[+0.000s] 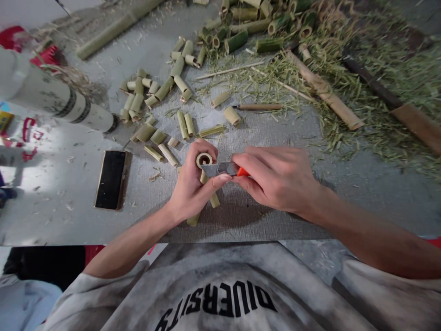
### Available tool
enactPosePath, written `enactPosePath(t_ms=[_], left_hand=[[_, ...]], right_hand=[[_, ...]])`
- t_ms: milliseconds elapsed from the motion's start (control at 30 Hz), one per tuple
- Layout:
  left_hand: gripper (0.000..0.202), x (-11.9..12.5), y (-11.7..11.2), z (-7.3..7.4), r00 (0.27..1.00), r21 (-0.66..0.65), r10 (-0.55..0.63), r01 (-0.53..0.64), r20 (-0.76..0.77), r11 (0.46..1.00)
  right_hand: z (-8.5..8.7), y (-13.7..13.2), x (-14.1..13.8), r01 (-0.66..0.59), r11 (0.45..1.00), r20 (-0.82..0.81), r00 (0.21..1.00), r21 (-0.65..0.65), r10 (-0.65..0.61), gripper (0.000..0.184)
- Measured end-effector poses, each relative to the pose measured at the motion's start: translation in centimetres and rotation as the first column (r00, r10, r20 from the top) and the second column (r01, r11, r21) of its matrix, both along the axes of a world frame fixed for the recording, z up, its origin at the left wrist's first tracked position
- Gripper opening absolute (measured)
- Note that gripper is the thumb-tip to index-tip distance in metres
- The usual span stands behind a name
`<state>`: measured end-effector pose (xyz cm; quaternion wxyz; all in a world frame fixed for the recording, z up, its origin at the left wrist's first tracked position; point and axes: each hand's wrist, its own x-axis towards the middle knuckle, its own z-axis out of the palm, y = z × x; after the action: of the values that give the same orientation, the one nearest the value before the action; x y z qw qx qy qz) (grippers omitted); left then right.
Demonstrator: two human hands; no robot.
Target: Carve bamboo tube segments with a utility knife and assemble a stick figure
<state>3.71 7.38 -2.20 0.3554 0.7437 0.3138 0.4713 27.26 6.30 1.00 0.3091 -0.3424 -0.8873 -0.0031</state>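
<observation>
My left hand (193, 186) is wrapped round a short bamboo tube (204, 159), its hollow end facing up towards me. The left thumb stretches out to the right along the lower edge of a blade. In my right hand (275, 177) is a utility knife (220, 169) with a wide metal blade and an orange-red part showing at the fingers. The blade points left, and its tip lies against the near rim of the tube. Most of the knife's handle is hidden inside the right fist. Below the left hand, cut bamboo pieces (214, 200) lie on the table.
A phone (110, 180) lies left of my hands on the grey table (144, 225). Behind are several cut bamboo pieces (166, 88) and a thin wooden-handled tool (260, 107). Bamboo shavings (330, 133) cover the right, with a long wooden-handled blade (375, 85). A white cylinder (51, 89) stands left.
</observation>
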Motion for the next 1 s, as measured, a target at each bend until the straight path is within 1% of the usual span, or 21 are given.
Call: enactPosePath(t_ms=[100, 267, 333, 400, 567, 767, 900, 1000], left_hand=[[0.039, 0.08, -0.04, 0.06, 1.0, 0.006, -0.005, 0.005, 0.007, 1.0], [0.027, 0.25, -0.15, 0.18, 1.0, 0.035, -0.005, 0.005, -0.002, 0.999], [0.029, 0.27, -0.1, 0.3, 1.0, 0.027, -0.029, 0.029, 0.003, 0.999], [0.036, 0.24, 0.02, 0.45, 0.999, 0.005, -0.045, 0.045, 0.023, 0.999], [0.05, 0.18, 0.32, 0.73, 0.998, -0.004, -0.036, 0.036, 0.05, 0.999], [0.049, 0.18, 0.35, 0.75, 0.999, 0.009, -0.041, 0.041, 0.03, 0.999], [0.048, 0.07, 0.31, 0.59, 0.998, 0.008, -0.047, 0.047, 0.044, 0.999], [0.046, 0.04, 0.21, 0.43, 0.998, -0.004, -0.043, 0.044, 0.047, 0.999]], right_hand=[[0.03, 0.0, -0.03, -0.003, 1.0, -0.001, 1.0, 0.005, 0.003, 0.03], [-0.05, -0.13, 0.07, 0.011, 1.0, 0.003, 1.0, -0.005, -0.011, 0.025], [-0.06, -0.16, 0.13, 0.002, 1.0, -0.002, 1.0, -0.022, -0.002, 0.024], [-0.03, -0.15, 0.2, -0.009, 0.999, -0.008, 1.0, -0.032, 0.009, 0.023], [-0.01, 0.05, 0.32, -0.039, 0.998, -0.005, 0.999, -0.054, 0.039, 0.025], [-0.2, 0.1, 0.26, -0.047, 0.995, -0.022, 0.999, -0.089, 0.045, 0.023], [-0.11, 0.08, 0.26, -0.044, 0.997, -0.01, 0.999, -0.063, 0.043, 0.028], [0.01, 0.11, 0.39, -0.034, 0.999, 0.022, 0.999, -0.041, 0.035, 0.025]])
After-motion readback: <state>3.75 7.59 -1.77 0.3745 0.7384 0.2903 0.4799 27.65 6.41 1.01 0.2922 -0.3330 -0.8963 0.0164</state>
